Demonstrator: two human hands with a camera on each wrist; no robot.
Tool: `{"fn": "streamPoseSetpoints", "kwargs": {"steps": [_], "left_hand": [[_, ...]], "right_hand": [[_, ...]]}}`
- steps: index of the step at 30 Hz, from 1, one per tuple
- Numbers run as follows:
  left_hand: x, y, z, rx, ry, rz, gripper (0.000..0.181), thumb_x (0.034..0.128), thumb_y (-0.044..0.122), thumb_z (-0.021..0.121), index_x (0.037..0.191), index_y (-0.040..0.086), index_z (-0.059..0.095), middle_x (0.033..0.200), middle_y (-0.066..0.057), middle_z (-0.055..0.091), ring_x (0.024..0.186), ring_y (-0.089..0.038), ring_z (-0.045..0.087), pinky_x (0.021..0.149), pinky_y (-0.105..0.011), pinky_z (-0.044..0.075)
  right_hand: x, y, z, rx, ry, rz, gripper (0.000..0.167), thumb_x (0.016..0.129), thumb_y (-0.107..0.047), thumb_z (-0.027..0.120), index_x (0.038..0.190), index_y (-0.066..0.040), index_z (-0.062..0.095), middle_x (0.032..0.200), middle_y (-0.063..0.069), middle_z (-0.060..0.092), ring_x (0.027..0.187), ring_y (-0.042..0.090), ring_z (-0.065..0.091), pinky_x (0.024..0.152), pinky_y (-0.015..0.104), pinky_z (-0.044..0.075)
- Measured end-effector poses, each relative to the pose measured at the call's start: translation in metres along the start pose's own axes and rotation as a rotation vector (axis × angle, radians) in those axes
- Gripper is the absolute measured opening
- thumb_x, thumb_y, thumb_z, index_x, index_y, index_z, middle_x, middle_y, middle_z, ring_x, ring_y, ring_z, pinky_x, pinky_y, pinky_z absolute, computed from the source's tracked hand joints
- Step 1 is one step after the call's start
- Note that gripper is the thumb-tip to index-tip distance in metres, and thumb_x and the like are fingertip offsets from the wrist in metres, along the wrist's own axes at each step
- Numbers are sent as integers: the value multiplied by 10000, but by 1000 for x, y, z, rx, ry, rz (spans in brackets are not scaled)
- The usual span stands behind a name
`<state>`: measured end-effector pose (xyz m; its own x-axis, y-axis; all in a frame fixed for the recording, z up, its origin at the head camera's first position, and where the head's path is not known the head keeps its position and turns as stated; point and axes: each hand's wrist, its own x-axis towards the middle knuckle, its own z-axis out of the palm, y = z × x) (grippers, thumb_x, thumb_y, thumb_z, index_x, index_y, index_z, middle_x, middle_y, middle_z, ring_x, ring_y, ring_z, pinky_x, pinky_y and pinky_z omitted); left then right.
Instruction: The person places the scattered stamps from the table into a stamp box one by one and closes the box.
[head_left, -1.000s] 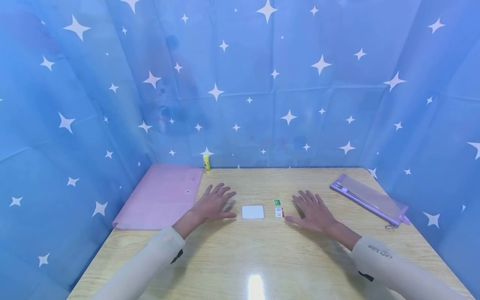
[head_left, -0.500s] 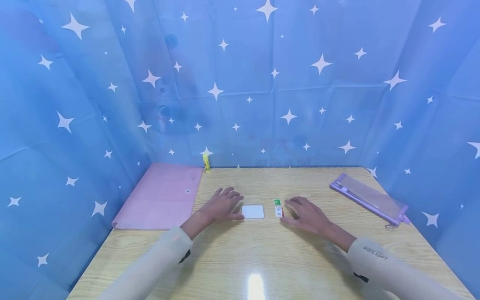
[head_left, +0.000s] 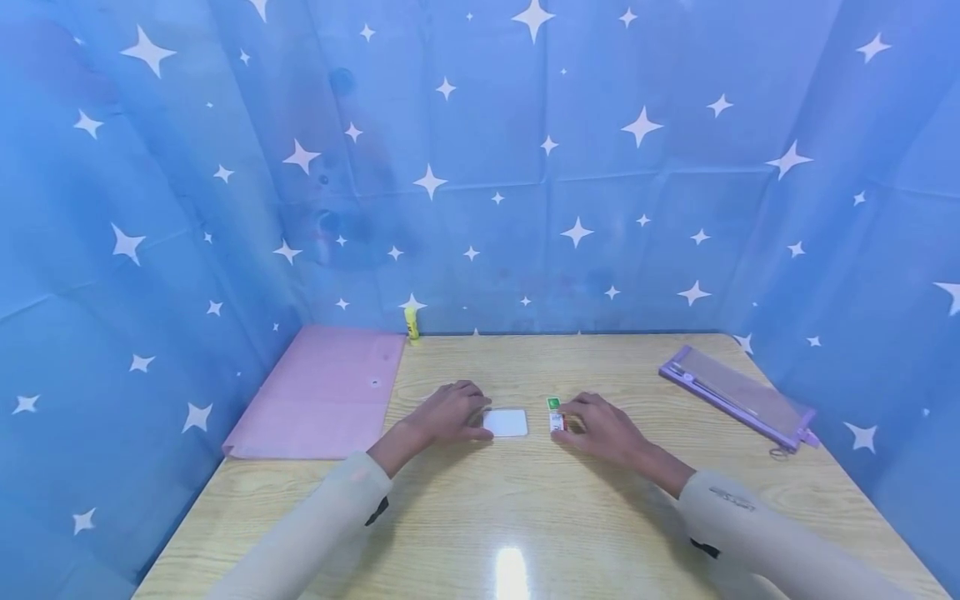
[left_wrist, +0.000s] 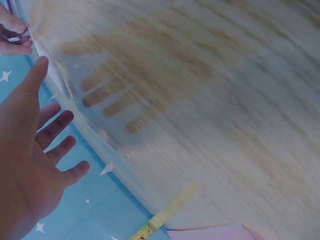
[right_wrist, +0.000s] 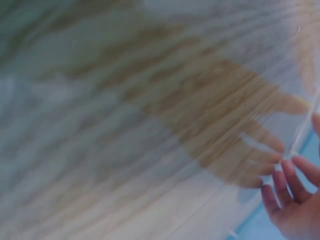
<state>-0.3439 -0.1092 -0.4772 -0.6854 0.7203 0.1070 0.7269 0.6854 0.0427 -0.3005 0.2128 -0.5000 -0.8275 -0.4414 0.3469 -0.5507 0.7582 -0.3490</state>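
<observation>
A flat white rectangle (head_left: 506, 422) with a pale rim lies mid-table in the head view. My left hand (head_left: 446, 413) is at its left edge, thumb and fingertips at the near and far corners; whether they touch it I cannot tell. In the left wrist view the fingers of that hand (left_wrist: 37, 150) are spread and relaxed. To the right lie a small green card (head_left: 554, 403) and a small white printed one (head_left: 557, 422) with some red beside it. My right hand (head_left: 606, 428) has thumb and fingertips over their right side; in the right wrist view its fingers (right_wrist: 298, 185) look loosely bent.
A pink folder (head_left: 318, 392) covers the table's left side, with a yellow glue stick (head_left: 412, 324) upright at the back edge. A purple zip pencil case (head_left: 738, 396) lies at the right. A blue star-patterned curtain (head_left: 480, 167) surrounds the glossy wooden table (head_left: 450, 533).
Both hands have moved inward: the left to the white rectangle's edge, the right leftward over the small cards. The fingers of both hands, spread earlier, have drawn closer together.
</observation>
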Motion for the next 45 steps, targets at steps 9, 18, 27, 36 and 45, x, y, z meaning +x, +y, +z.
{"fn": "streamPoseSetpoints", "kwargs": {"steps": [9, 18, 27, 36, 45], "left_hand": [[1, -1, 0, -80, -18, -18, 614, 905, 505, 779, 1324, 63, 697, 1260, -74, 677, 1197, -232, 596, 1032, -403, 506], [2, 1, 0, -109, -40, -26, 532, 931, 432, 777, 1315, 69, 712, 1242, -74, 676, 1180, -225, 598, 1017, -391, 508], [1, 2, 1, -179, -64, -117, 549, 913, 446, 787, 1339, 111, 699, 1338, -87, 634, 1254, -250, 575, 1078, -426, 473], [4, 2, 0, -186, -81, -129, 534, 905, 446, 793, 1325, 128, 706, 1335, -76, 640, 1248, -245, 578, 1082, -426, 472], [6, 2, -1, -157, -81, -100, 495, 924, 453, 774, 1299, 133, 725, 1276, -63, 662, 1184, -226, 595, 1014, -415, 502]], "right_hand": [[5, -1, 3, 21, -15, 46, 319, 916, -308, 812, 1128, -72, 773, 1114, 73, 700, 964, 218, 635, 720, 340, 533], [5, -1, 2, 85, -17, 50, 256, 912, -230, 815, 1093, -54, 774, 1096, 105, 703, 921, 246, 630, 691, 321, 509], [7, -3, 4, 104, -29, 99, 121, 904, -230, 814, 923, -125, 757, 1102, 92, 704, 893, 212, 601, 652, 292, 466], [9, -2, 7, 131, -21, 106, 175, 869, -246, 856, 937, -109, 771, 1043, 70, 706, 923, 209, 627, 684, 307, 501], [8, -4, 6, 159, -29, 98, 260, 880, -200, 841, 1081, -48, 778, 1018, 81, 698, 903, 220, 607, 671, 293, 474]]}}
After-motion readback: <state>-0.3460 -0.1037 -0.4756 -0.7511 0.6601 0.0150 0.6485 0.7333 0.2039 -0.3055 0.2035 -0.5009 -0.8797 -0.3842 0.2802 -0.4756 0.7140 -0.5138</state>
